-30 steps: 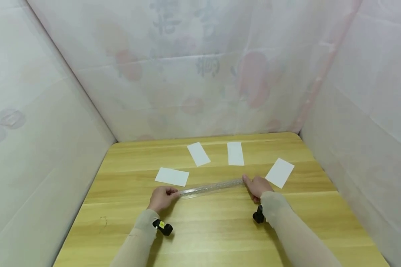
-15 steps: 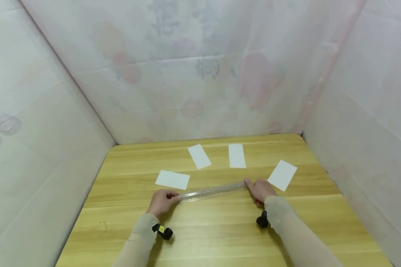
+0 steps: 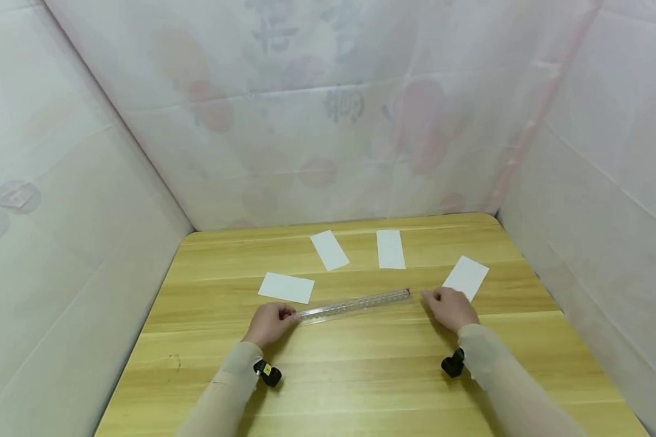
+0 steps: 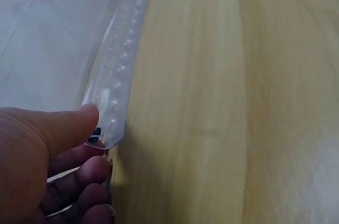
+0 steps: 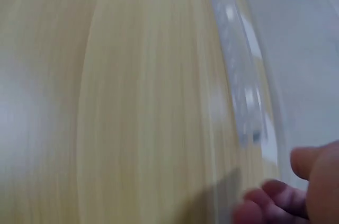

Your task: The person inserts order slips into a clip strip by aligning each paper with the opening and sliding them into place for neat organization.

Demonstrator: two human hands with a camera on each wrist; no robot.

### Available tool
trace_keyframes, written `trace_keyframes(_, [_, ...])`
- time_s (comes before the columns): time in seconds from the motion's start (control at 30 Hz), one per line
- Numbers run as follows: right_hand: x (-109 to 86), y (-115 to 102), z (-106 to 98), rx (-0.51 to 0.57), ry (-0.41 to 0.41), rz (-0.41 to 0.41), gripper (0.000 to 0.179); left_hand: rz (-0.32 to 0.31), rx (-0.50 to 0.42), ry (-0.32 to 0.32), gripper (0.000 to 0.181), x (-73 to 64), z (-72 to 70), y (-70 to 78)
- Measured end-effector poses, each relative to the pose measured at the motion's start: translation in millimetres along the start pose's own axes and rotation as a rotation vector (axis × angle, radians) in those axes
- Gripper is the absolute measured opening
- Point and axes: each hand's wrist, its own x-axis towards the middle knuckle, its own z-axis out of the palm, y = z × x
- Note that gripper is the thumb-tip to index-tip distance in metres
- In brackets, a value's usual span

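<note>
A long, clear plastic strip (image 3: 355, 305) with a row of small bumps and a dark spot at each end lies slantwise between the hands. My left hand (image 3: 269, 323) pinches its left end between thumb and fingers. In the left wrist view the thumb presses the strip's end (image 4: 114, 91) beside the dark spot, and the other fingers are curled below. My right hand (image 3: 450, 308) is apart from the strip's right end, a short gap away. In the right wrist view, blurred, its thumb and fingers are spread with nothing between them, near the strip's end (image 5: 243, 97).
Several white cards lie beyond the strip: a left card (image 3: 287, 287), two back cards (image 3: 330, 250) (image 3: 390, 249) and a right card (image 3: 466, 277) partly behind my right hand. The wooden table (image 3: 350, 382) is bounded by pale fabric walls (image 3: 328, 152) on three sides.
My right hand has let go of the strip's right end and moved away to the right. The left hand keeps its grip. The head view has shifted slightly.
</note>
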Motion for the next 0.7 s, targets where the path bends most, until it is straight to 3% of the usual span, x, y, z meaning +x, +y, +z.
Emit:
trace_keyframes(0.1, [-3.4, 13.5, -14.5, -0.022, 0.111, 0.035, 0.055, 0.035, 0.05, 0.014, 0.017, -0.7, -1.1, 1.3])
trace_keyframes(0.2, [-5.7, 24.4, -26.8, -0.03, 0.175, 0.095, 0.07, 0.083, 0.101, 0.036, 0.021, -0.2, -2.4, 3.5])
trace_keyframes(0.4, [-1.6, 39.8, -35.3, -0.056, 0.172, 0.19, 0.096, 0.188, 0.149, 0.055, 0.022, 4.2, -0.1, 7.7])
trace_keyframes(0.53, [2.9, 47.9, -33.6, -0.088, 0.158, 0.222, 0.096, 0.195, 0.16, 0.059, 0.02, 4.8, 4.3, 8.6])
trace_keyframes(0.7, [7.3, 51.8, -30.3, -0.116, 0.145, 0.248, 0.1, 0.158, 0.097, 0.058, 0.014, 5.5, 8.7, 5.2])
